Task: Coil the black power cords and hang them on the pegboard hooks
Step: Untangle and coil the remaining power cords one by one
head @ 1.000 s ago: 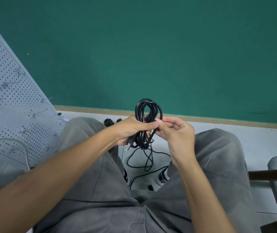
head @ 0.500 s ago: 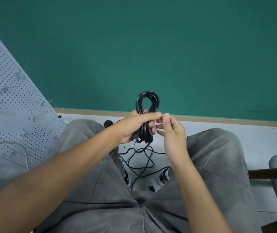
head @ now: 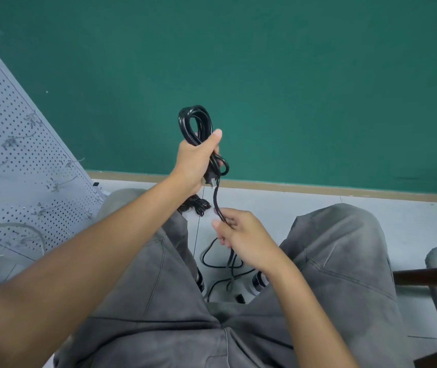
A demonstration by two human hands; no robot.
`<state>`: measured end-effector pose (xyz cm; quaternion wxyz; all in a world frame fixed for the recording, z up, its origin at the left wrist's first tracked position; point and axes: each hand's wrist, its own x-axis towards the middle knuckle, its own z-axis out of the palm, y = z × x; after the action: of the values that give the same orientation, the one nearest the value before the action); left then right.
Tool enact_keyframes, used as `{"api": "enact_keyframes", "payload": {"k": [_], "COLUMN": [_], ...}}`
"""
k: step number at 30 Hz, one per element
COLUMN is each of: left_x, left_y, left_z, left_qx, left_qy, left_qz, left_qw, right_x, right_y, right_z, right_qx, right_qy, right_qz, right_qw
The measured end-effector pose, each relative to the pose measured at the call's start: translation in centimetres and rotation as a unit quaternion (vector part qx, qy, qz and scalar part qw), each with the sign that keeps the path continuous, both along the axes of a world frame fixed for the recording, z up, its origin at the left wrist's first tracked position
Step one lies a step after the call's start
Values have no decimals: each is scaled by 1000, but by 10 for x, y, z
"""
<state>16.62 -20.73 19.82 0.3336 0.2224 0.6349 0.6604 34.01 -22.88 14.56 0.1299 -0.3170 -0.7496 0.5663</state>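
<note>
Black cord (head: 195, 126), coiled, sits high at twelve o'clock in the left hand (head: 195, 162), whose grip wraps the loops, while the right hand (head: 241, 233) at six o'clock of it pinches the loose tail trailing to the floor (head: 387, 221); pegboard (head: 18, 160) leans at nine o'clock.

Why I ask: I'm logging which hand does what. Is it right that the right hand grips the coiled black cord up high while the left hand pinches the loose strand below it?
Hands are swapped. The head view shows the left hand gripping the coiled black cord up high, while the right hand pinches the loose strand below it.
</note>
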Motion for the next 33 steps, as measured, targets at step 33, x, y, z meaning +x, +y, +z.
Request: {"api": "enact_keyframes", "payload": {"k": [33], "left_x": [-4], "left_y": [-51], "left_z": [-13], "left_qx": [-13], "left_qy": [-82], "left_qz": [-324], "left_qw": [942], "right_x": [26], "right_y": [23], "right_z": [4], "right_qx": [33], "right_qy": [116], "right_qz": [-266], "right_qw": [956]}}
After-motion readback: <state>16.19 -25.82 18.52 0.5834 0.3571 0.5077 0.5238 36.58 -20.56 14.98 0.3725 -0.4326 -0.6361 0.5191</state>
